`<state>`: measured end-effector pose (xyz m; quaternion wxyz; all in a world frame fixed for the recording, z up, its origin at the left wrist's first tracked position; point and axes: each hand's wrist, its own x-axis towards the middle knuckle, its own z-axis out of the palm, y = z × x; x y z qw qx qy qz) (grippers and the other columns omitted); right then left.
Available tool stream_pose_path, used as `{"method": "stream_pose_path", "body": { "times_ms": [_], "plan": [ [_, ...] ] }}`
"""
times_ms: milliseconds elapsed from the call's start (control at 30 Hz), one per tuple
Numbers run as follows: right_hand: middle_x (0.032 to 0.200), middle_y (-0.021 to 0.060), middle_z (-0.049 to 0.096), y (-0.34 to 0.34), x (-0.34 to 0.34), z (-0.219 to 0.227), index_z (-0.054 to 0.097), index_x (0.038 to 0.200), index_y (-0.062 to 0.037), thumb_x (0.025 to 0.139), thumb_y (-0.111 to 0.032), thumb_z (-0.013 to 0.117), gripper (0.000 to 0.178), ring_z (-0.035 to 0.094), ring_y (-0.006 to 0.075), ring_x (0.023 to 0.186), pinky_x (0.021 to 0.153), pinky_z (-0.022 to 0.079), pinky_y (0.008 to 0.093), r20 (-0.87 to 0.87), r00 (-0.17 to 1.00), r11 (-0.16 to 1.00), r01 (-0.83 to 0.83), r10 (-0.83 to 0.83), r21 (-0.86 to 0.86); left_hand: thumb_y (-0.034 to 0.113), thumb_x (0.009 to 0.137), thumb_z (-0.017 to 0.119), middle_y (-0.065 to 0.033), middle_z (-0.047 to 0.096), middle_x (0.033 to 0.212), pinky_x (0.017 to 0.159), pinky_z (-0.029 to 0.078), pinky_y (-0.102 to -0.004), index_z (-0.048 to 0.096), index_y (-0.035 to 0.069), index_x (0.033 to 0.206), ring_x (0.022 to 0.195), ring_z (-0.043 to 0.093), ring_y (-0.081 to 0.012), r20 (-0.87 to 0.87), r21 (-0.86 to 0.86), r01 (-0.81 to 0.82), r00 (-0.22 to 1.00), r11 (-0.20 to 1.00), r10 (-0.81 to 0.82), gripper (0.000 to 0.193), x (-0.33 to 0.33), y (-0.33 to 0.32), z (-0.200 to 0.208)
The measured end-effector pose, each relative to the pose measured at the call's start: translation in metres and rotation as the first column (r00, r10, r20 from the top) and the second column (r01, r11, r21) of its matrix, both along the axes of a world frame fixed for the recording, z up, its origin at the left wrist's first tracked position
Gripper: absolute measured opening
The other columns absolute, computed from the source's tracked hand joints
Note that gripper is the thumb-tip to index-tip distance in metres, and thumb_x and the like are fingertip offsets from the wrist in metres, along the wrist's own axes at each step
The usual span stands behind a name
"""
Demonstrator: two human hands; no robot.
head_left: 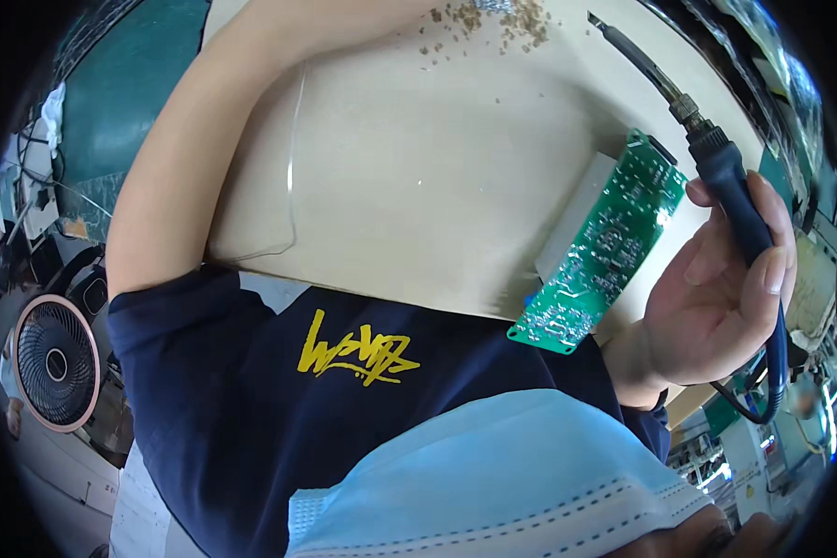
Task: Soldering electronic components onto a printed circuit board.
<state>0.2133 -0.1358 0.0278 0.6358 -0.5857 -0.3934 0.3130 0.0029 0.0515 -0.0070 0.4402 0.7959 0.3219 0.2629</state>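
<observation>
Pale tabletop, pink-rimmed fan. Right hand gripping soldering iron; left hand grip unclear.

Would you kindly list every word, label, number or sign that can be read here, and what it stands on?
Dark shirt: yellow stylised lettering, not transcribed here.
Green circuit board: no marking legible at this size.
Pale panel, lower right: a tiny mark, too small to read.
</observation>
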Motion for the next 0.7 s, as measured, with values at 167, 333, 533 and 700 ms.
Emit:
{"method": "stream_pose_path", "body": {
  "times_ms": [167, 333, 533, 700],
  "plan": [
    [0.099, 0.0301, 0.063, -0.001, 0.003, -0.029, 0.057, 0.116, 0.0158, 0.100, -0.033, 0.042, 0.053, 0.067, 0.0372, 0.085, 0.086, 0.053, 0.0443, 0.227, 0.966, 0.986, -0.144, 0.121, 0.086, 0.001, 0.087, 0.067, 0.0031, 0.048, 0.067, 0.051, 0.031, -0.0214, 0.064, 0.000, 0.089, 0.057, 0.039, -0.0031, -0.051, 0.121, 0.233, 0.972, 0.965, -0.229, 0.004, -0.006, 0.011, -0.009],
    [0.069, 0.0200, 0.062, 0.003, -0.006, -0.023, 0.061, 0.114, 0.0111, 0.101, -0.037, 0.043, 0.054, 0.068, 0.0308, 0.068, 0.079, 0.057, 0.0465, 0.471, 0.867, 0.986, -0.164, 0.162, -0.038, -0.001, 0.085, 0.066, -0.0019, 0.054, 0.068, 0.050, 0.035, -0.0218, 0.062, -0.003, 0.084, 0.058, 0.048, -0.0048, 0.031, 0.188, 0.069, 0.997, 0.980, -0.076, 0.005, 0.011, -0.004, -0.018],
    [0.059, 0.0159, 0.058, 0.013, -0.015, -0.020, 0.062, 0.115, 0.0107, 0.101, -0.039, 0.042, 0.056, 0.067, 0.0284, 0.064, 0.078, 0.058, 0.0491, 0.525, 0.828, 0.979, -0.191, 0.196, -0.065, -0.003, 0.083, 0.065, -0.0064, 0.058, 0.070, 0.051, 0.040, -0.0224, 0.061, -0.004, 0.082, 0.060, 0.053, -0.0088, -0.021, 0.260, 0.071, 0.997, 0.963, -0.068, 0.004, 0.005, -0.006, -0.010],
    [0.059, 0.0068, 0.053, 0.015, -0.016, -0.027, 0.059, 0.114, 0.0102, 0.102, -0.035, 0.050, 0.047, 0.060, 0.0213, 0.065, 0.065, 0.055, 0.0361, 0.507, 0.841, 0.978, -0.206, 0.187, -0.021, -0.004, 0.083, 0.063, -0.0072, 0.060, 0.072, 0.051, 0.041, -0.0226, 0.060, -0.004, 0.081, 0.060, 0.054, -0.0093, 0.294, 0.203, 0.206, 0.920, 0.957, -0.260, 0.003, 0.006, 0.011, -0.039]
  ]
}}
